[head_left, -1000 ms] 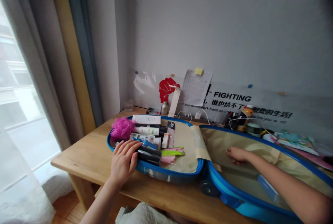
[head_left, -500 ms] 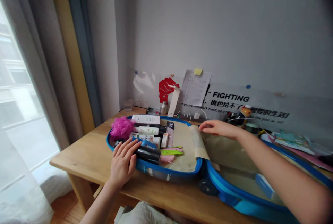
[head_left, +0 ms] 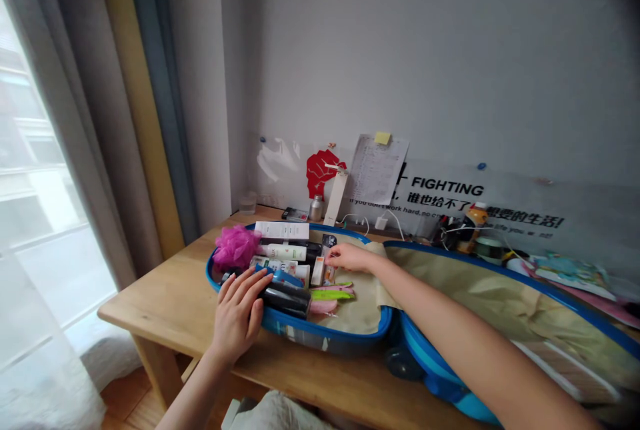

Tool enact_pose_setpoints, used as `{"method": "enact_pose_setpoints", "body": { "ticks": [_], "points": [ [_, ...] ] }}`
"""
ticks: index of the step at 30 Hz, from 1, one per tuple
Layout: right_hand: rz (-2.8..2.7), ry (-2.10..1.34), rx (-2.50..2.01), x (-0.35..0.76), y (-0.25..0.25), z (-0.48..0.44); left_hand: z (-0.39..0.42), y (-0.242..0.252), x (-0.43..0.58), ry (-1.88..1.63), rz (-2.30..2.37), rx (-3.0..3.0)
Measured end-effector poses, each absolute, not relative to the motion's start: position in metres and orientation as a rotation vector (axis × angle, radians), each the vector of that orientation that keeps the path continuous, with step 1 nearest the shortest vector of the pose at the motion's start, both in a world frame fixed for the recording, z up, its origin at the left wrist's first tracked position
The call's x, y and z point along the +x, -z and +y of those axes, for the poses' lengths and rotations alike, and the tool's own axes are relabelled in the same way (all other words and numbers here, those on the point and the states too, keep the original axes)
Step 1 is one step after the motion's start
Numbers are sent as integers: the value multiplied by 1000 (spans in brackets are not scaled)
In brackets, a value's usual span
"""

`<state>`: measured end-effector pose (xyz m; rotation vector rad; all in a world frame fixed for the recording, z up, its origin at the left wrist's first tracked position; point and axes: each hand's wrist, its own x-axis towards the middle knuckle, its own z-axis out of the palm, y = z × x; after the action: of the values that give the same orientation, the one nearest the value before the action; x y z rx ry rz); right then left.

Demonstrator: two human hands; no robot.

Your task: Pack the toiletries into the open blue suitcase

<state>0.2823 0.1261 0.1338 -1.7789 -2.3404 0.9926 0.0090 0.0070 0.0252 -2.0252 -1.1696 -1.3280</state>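
An open blue suitcase (head_left: 325, 335) lies across the table, toiletries packed in its left half. My left hand (head_left: 241, 300) lies with fingers spread over the near rim, touching the black bottle (head_left: 287, 299) and a blue item (head_left: 284, 277). My right hand (head_left: 350, 257) reaches into the same half. Its fingers are pinched at a slim flat package (head_left: 329, 275); what exactly they grip is partly hidden. Beside it are a small white box (head_left: 317, 271), a white tube (head_left: 285, 252) and green-and-pink items (head_left: 334, 293). A magenta bath puff (head_left: 237, 247) fills the left corner.
The suitcase's right half holds a pale flat object (head_left: 570, 370) under my right forearm. Behind stand a small metallic bottle (head_left: 316, 207), a tall white box (head_left: 335, 199), a charger (head_left: 381, 223) with cables and an orange bottle (head_left: 471, 229). Curtains (head_left: 120, 117) hang left.
My right hand has moved left from the suitcase's hinge to the slim package among the toiletries. My left hand stays on the near rim. The view has shifted slightly.
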Motion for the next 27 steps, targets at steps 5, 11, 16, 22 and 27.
{"method": "enact_pose_setpoints", "body": {
  "ticks": [5, 11, 16, 22, 27],
  "points": [
    [-2275, -1033, -1793, 281, -114, 125, 8, -23, 9, 1332, -1193, -2022],
    [-2225, -1032, -1727, 278, -102, 131, 8, -24, 9, 1320, -1185, -2031],
    [-2173, -1063, -1718, 280, -99, 132, 8, -24, 9, 1327, -1187, -2029],
    [-2025, -1087, -1745, 279, -106, 129, 7, -25, 9, 1332, -1185, -2029],
    [-1883, -1194, -1735, 278, -115, 125, 6, -25, 9, 1325, -1187, -2033]
  ]
}}
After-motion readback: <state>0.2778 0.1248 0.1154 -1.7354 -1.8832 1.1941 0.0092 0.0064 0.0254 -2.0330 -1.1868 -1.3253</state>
